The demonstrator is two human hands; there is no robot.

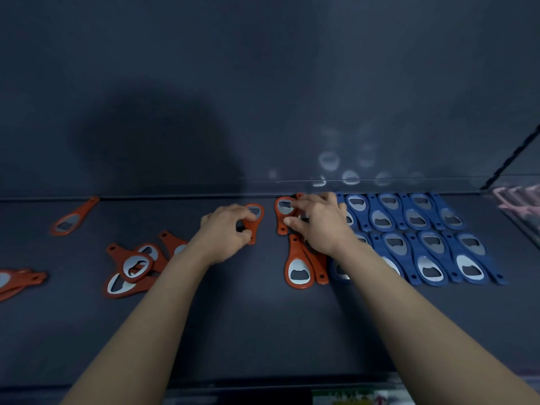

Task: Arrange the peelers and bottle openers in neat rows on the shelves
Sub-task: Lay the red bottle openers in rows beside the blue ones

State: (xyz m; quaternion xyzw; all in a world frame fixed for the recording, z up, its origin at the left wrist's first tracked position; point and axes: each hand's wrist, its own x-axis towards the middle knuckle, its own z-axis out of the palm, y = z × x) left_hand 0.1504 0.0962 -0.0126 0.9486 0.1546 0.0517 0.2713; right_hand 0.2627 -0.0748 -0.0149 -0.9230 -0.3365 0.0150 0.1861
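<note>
On a dark shelf point(263, 323), my left hand point(226, 229) pinches an orange bottle opener point(254, 217) near the shelf's back. My right hand point(317, 222) lies over a small group of orange openers, its fingertips touching one orange opener point(283, 213) at the back. Another orange opener point(297, 266) lies just in front of that hand. Blue bottle openers point(423, 238) fill two neat rows to the right. A loose pile of orange openers point(137, 266) lies to the left.
A single orange opener point(73, 217) lies far left near the back wall. More orange openers point(17, 282) sit at the left edge. Pink items point(520, 200) show behind a divider at the right. The shelf's front edge point(263, 385) runs below my forearms.
</note>
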